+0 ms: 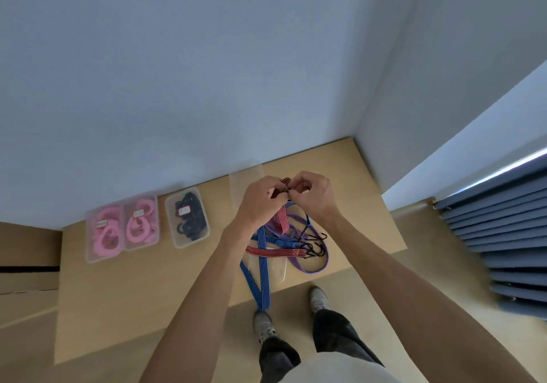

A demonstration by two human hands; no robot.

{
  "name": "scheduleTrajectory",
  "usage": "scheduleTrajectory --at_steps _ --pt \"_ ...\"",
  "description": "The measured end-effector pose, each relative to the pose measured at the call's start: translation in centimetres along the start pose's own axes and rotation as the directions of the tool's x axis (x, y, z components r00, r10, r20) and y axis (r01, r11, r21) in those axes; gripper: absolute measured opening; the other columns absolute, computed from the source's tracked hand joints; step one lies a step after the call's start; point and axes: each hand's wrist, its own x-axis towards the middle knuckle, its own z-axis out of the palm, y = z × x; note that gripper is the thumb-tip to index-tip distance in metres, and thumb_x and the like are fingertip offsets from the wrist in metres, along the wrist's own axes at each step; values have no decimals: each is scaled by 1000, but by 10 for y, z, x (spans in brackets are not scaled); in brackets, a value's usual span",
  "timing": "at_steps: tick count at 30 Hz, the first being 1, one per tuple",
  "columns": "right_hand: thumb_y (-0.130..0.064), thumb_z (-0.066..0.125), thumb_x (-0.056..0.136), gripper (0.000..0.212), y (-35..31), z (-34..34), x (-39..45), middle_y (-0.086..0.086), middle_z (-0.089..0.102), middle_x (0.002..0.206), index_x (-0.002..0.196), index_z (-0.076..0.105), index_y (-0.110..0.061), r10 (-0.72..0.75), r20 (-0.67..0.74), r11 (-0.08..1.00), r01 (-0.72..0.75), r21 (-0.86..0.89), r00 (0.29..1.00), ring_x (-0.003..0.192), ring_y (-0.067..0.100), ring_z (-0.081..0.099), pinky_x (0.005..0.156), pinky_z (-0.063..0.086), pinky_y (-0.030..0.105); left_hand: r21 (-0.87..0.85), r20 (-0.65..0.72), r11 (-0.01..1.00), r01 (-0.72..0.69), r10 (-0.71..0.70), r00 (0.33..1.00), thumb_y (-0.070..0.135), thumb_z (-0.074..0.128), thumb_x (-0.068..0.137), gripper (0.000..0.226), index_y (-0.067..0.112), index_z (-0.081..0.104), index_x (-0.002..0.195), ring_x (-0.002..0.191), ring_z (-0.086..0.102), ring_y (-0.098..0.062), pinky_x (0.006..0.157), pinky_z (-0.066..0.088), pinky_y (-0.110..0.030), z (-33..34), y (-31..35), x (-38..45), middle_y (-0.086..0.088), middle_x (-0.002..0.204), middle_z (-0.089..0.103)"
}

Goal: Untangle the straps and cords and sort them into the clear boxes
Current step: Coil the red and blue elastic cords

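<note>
Head view has us over a light wooden surface [118, 294] with both hands raised above the tangle. Our left hand [257, 202] pinches the top loop of the red striped strap [280, 218], and our right hand [313, 196] has its fingers curled in at the same spot, picking at what looks like a small dark hook or knot — too small to tell which. Below the hands the red strap hangs into the pile, crossed with a blue striped strap [262, 267] that trails off the near edge, and a purple strap [319, 260] looping on the right; black hooks [315, 248] bunch together near the middle. A clear box [281, 273] lies under the pile, mostly covered. To the left sit two boxes of pink cords [122, 228] and one box of black cords [188, 217], already sorted. We judge these straps as light, soft and stretchy, so pulling hard would only tighten the snarl — better to hold near a hook end and feed it back through the loops. Hooks are the stiff part and likely to snag.
</note>
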Motion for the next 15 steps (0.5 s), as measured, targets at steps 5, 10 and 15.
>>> scheduleTrajectory --at_steps 5,10,15 --pt "1 71 72 17 -40 -9 -2 4 71 73 75 68 -15 -60 -11 998 59 -28 998 70 23 66 68 55 35 -15 55 999 -39 39 998 15 68 82 22 31 76 95 80 66 8 67 45 -8 -33 28 -3 25 81 72" --pt "-11 69 75 21 -78 -21 -9 -4 69 65 91 69 -23 -113 -39 994 113 7 993 59 14 67 57 52 20 -63 115 997 -38 45 992 26 66 86 27 50 64 98 80 71 0 65 46 -9 -64 51 -22 13 88 76" --pt "-9 67 71 25 -103 -14 -21 -10 66 65 77 74 -32 -176 -20 974 172 -145 984 61 0 58 52 39 7 131 52 982 -133 127 991 26 73 85 23 30 69 108 127 50 -5 99 34 -21 -78 54 -32 9 137 54"
